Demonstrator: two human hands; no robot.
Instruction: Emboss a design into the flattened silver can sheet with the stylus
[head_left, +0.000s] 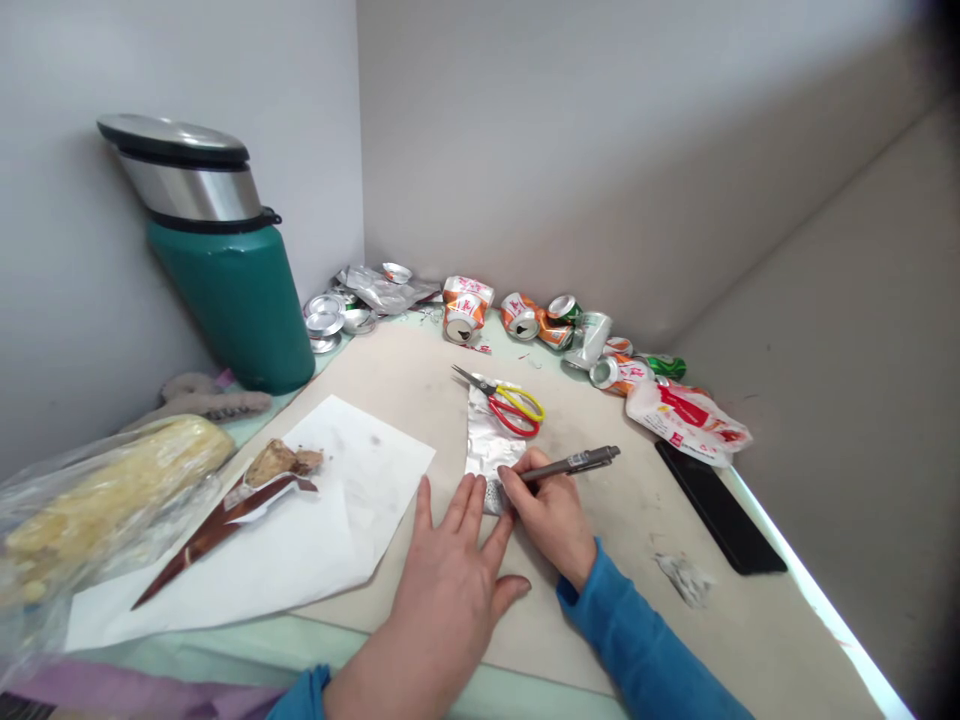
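My right hand (pixel 553 515) grips a dark grey pen (pixel 574 464), its tip end down by a strip of silvery metal sheet (pixel 487 445). Small dark marks cover the near end of that strip. Flat on the work surface, my left hand (pixel 454 565) has its fingers spread, and some fingertips touch the strip's near edge. The pen's point is hidden by my fingers. Across the far part of the strip lie scissors (pixel 510 405) with one red and one yellow handle, blades pointing to the far left.
Crushed cans (pixel 466 308) line the back wall, with can ends (pixel 325 322) at left. A green bottle (pixel 232 290) stands far left. White paper (pixel 330 540) carries a brown cone-shaped wrapper (pixel 217 530). A black phone (pixel 720 510) and a crumpled scrap (pixel 684 578) lie right.
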